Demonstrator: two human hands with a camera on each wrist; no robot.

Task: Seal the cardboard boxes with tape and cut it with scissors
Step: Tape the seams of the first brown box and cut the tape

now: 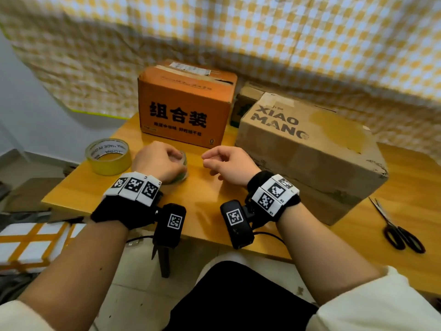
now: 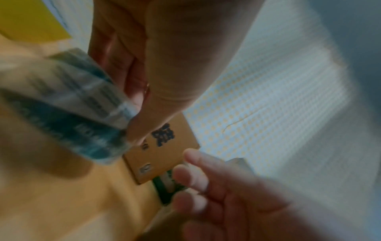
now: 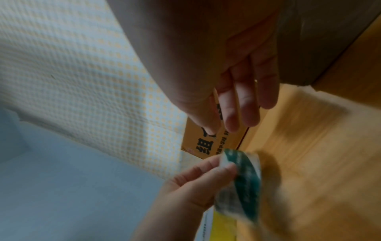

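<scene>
Right now the left hand [image 1: 159, 161] has its grip closed around a clear tape roll [image 1: 183, 166], fingers curled over the top, thumb on the near side. That roll shows see-through layers over a dark green printed core [image 3: 246, 182]; it looks lifted just off the tabletop [image 1: 205, 211], though blur in both wrist views makes contact hard to judge. The right hand [image 1: 229, 163] hovers just right of that grip, holding nothing, fingers loosely curled, thumb and forefinger tips near each other but apart. From the right wrist view its fingers [image 3: 245, 97] hang fairly straight and relaxed.

Left of the left grip, near it, a yellow tape roll [image 1: 108, 156] lies flat, wide, with a white inner core carrying printed text. Just beyond both grips stands an orange cardboard box [image 1: 185, 103], upright, black Chinese characters on its front, a label and tape strip along the top seam. Right of the right grip sits a brown cardboard box [image 1: 310, 149], bigger, lying at an angle, printed XIAO MANG, corners scuffed and torn. A smaller dark box [image 1: 245, 101] sits behind, between the two, mostly hidden. Scissors [image 1: 396, 228] with black handles lie well off to the right of the right grip, blades closed, on the tabletop near its front edge. Yellow checked cloth [image 1: 238, 27] hangs behind everything.
</scene>
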